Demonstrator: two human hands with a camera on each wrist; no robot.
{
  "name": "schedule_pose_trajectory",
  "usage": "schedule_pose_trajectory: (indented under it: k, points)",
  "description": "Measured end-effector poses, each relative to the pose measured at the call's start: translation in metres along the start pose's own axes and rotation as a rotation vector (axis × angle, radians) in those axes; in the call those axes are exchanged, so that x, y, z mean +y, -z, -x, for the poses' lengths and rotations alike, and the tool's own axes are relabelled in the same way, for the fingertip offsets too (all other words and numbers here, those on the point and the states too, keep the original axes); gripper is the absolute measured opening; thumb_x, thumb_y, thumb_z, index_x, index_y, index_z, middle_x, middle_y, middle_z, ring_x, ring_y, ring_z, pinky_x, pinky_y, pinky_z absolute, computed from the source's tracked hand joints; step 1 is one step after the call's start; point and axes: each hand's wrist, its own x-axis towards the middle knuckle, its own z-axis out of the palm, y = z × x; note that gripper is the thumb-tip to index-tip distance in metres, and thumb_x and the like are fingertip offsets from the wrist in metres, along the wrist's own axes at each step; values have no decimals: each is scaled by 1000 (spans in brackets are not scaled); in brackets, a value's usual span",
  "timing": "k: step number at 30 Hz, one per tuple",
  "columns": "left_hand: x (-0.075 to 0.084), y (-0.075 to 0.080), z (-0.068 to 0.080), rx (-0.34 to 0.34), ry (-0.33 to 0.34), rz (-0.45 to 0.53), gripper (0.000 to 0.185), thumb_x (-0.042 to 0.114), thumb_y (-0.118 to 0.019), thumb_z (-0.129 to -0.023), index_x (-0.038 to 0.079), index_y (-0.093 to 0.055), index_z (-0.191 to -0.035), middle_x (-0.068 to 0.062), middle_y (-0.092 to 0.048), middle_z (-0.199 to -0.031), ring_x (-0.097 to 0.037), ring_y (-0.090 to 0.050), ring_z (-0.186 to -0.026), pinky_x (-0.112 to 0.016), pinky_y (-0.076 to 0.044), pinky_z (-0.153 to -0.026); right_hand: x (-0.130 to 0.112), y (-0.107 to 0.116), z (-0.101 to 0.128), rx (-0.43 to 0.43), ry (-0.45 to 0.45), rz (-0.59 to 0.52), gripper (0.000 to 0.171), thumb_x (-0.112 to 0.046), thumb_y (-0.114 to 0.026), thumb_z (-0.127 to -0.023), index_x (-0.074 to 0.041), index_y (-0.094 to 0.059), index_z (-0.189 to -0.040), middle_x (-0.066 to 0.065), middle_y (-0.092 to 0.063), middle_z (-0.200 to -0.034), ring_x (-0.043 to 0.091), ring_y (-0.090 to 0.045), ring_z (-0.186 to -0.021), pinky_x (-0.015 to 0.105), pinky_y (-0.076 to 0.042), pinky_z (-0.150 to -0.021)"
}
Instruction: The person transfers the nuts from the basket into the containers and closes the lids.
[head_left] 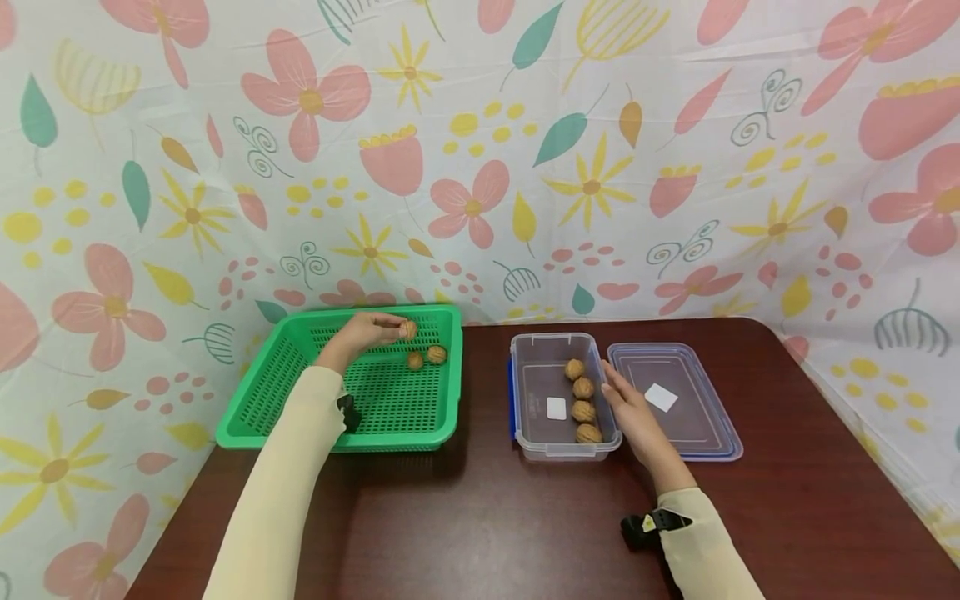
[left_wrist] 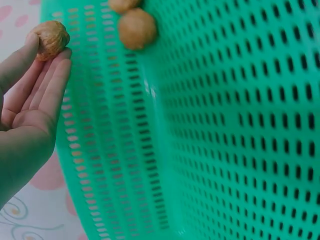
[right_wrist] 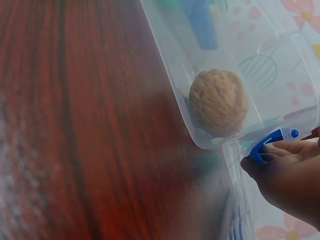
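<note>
My left hand [head_left: 367, 333] pinches a walnut [left_wrist: 52, 40] between thumb and fingertips, over the far part of the green basket [head_left: 453, 392]. Two more walnuts lie inside the basket near its right side, one of them a walnut [head_left: 437, 355] close below the hand. On the right, the transparent plastic box [head_left: 534, 433] stands uncovered with several walnuts [head_left: 582, 388] in a row along its right wall. My right hand [head_left: 630, 410] rests against that wall with fingers extended, beside a blue clip [right_wrist: 270, 142] seen in the right wrist view.
The box's clear lid [head_left: 697, 417], bearing a white label, lies on the dark wooden table [head_left: 480, 525] to the right of the box, partly behind the right hand. A flower-patterned cloth [head_left: 480, 108] hangs behind the table.
</note>
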Motion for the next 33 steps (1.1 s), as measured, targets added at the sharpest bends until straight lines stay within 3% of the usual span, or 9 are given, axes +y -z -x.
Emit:
schedule_pose_trajectory:
  k: [4,8,12,17,33]
  points:
    - [9,-4,3,-14,-33,27,45,15,-61,-96,4,-51,-139,-17,-50,-139,-30,-47,-129,-43,-39,-107,-8,-1,2,-10,-6,-22,53,-17,-33,-107,-8,-14,-155,19,-7,-159,38,0,-145,58,-7,-115]
    - [21,-11,6,-10,-25,115,48,13,-61,-96,2,-47,-140,-17,-49,-140,-28,-48,-129,-35,-44,-103,-9,-2,2,-12,-11,-20,53,-17,-33,-107,-9,-14,-155,19,-7,-159,38,0,-145,58,-7,-115]
    - [33,-18,8,3,-17,176,49,14,-63,-95,4,-48,-140,-14,-49,-140,-26,-49,-128,-33,-44,-102,-2,-3,0,-2,10,-6,53,-20,-34,-107,-10,-15,-155,18,-8,-159,37,-1,-145,57,-8,-115]
    - [49,-29,15,9,-55,215,50,15,-64,-95,5,-49,-141,-12,-45,-145,-23,-49,-129,-30,-45,-101,-2,-2,0,2,2,-4,53,-20,-34,-107,-12,-14,-156,18,-6,-159,37,-1,-145,57,-8,-115]
    - [90,-87,28,8,-153,403,45,8,-64,-93,2,-53,-136,-12,-49,-141,-26,-49,-128,-37,-38,-108,0,-1,-2,15,9,4,53,-19,-35,-106,-8,-16,-155,19,-9,-159,39,-5,-145,56,-8,-116]
